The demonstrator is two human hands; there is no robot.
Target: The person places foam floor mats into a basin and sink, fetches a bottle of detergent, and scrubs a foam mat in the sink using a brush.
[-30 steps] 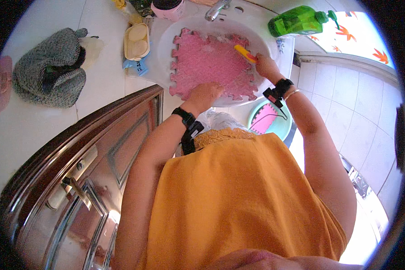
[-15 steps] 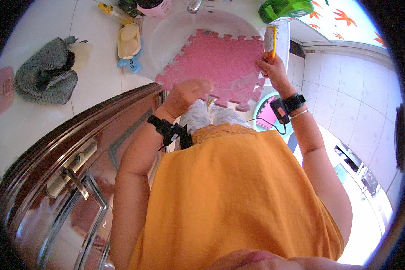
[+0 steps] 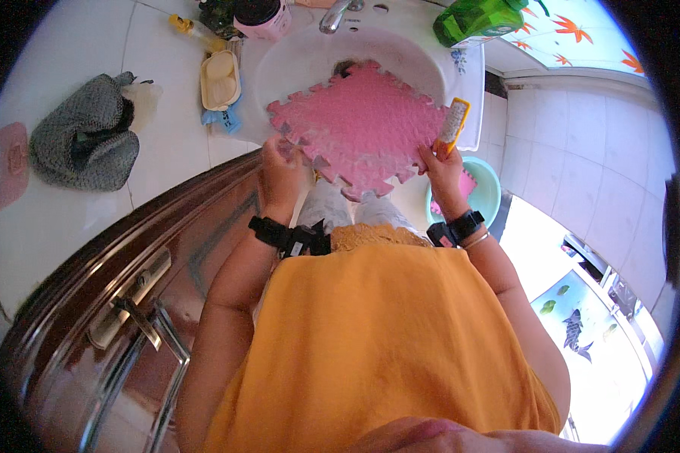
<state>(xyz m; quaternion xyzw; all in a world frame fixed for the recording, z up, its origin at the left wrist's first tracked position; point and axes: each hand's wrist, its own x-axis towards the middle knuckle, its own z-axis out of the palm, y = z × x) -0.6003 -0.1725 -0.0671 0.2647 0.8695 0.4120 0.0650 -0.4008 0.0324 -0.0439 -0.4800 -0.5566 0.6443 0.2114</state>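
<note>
A pink foam mat tile (image 3: pixel 366 124) with jigsaw edges lies tilted over the sink, wet-looking and whitish toward its near edge. My left hand (image 3: pixel 281 177) is closed at the tile's left near edge, its fingertips partly hidden. At the right corner, my right hand (image 3: pixel 444 177) pinches the tile with the thumb on top. That same hand also grips a yellow scrubbing brush (image 3: pixel 453 124), pale bristles facing left, standing up beyond the fingers. Both wrists wear black straps with small devices.
Around the tile is the white sink (image 3: pixel 279 64) with its faucet (image 3: pixel 334 16). A green bottle (image 3: pixel 476 21) stands at the back right, a soap dish (image 3: pixel 219 79) at left. Farther left lies a grey cloth (image 3: pixel 83 136). Below right, a mint basin (image 3: pixel 491 189) holds another pink tile.
The tile has turned and its left corner has risen off the counter side. My left hand has gone from above the tile to its left edge; my right hand has moved nearer with the brush.
</note>
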